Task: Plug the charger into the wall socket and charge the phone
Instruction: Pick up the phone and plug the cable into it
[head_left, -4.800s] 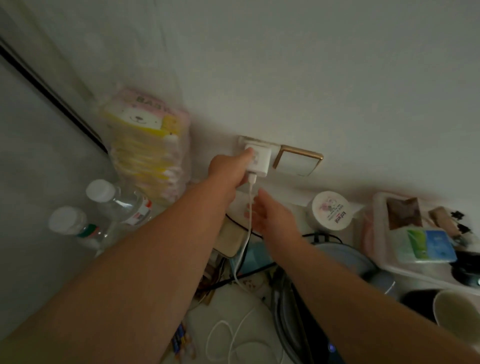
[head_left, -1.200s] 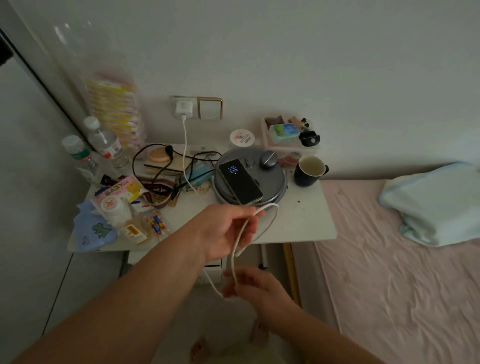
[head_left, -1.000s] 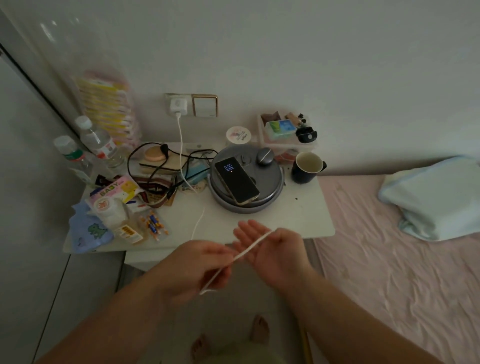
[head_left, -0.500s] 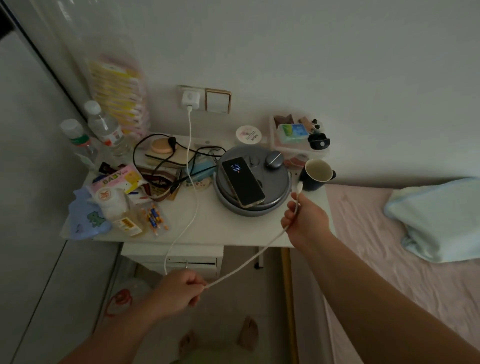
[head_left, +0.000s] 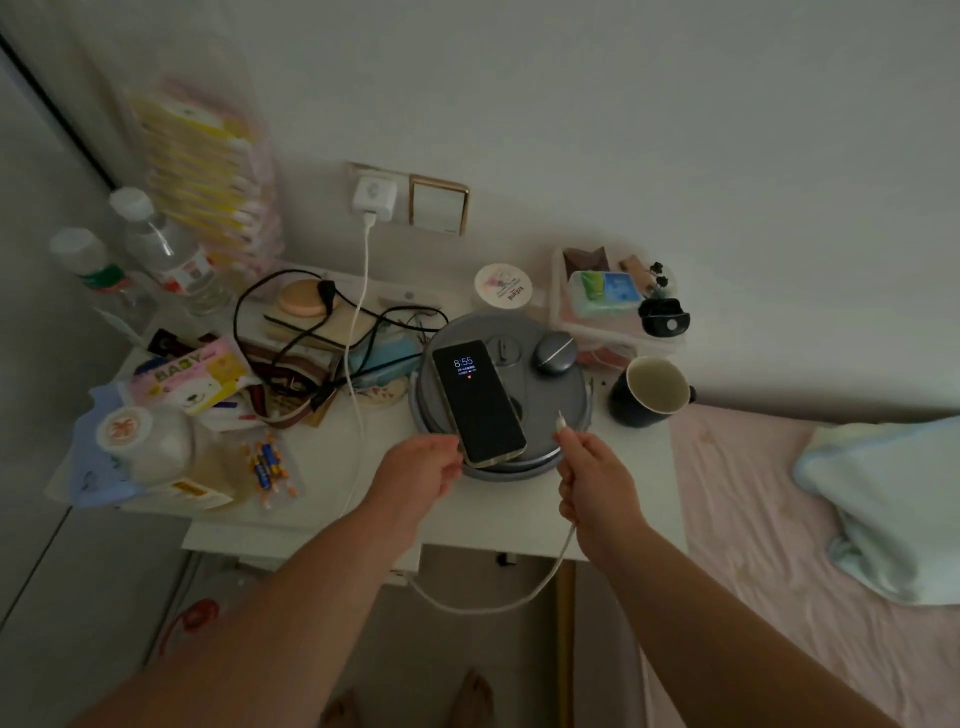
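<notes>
- Closing on the phone (head_left: 479, 401), I have both hands at its near end; it lies face up, screen lit, on a round grey appliance (head_left: 550, 395) on the bedside table (head_left: 613, 499).
- My left hand (head_left: 415, 475) is touching the phone's near-left corner, fingers (head_left: 451, 452) curled around that edge; whether it grips the handset or only steadies it, I cannot tell.
- My right hand (head_left: 592, 475), just right of the phone's near end, is closed on the white cable (head_left: 545, 577), with the plug tip (head_left: 561, 420) standing up out of the fingers.
- Beyond the phone, at the wall, the charger (head_left: 373, 195) sits in the wall socket (head_left: 363, 174), so that half of the job looks done.
- The phone's long axis runs away from me and slightly to the left, its bottom edge nearest my hands; the left hand is the nearer one, the plug a short way off to the right.
- To my eye, the coming move means turning the plug from upright into line with that axis and feeding it into the near edge, where I judge the port to be.
</notes>
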